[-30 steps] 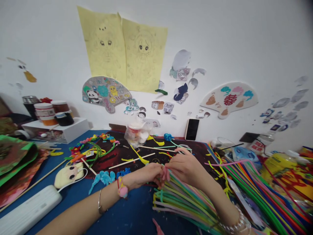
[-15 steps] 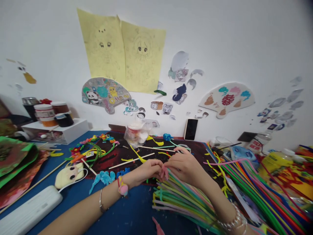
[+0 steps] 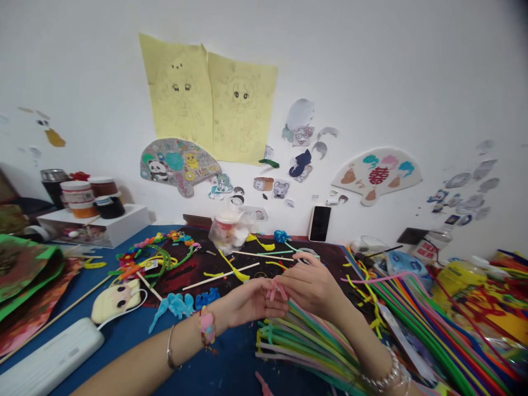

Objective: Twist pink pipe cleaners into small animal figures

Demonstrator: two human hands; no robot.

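A small piece of bent pink pipe cleaner is held between my two hands over the near edge of the dark mat. My left hand is turned palm up, its thumb and fingertips at the pink piece. From the right, my right hand pinches the same piece between thumb and forefinger, with the other fingers raised. Just below lies a bundle of pastel pipe cleaners, partly covered by my right forearm. Another pink pipe cleaner piece lies at the bottom edge.
Light blue twisted pipe cleaners lie left of my left wrist. Thin wooden sticks and yellow scraps cross the mat. Bright pipe cleaners fill the right side. A phone leans on the wall; a white power bank lies front left.
My left hand has rolled palm up and its fingers have straightened beneath the pink piece. My right hand keeps its pinch. The camera view has tipped slightly upward.
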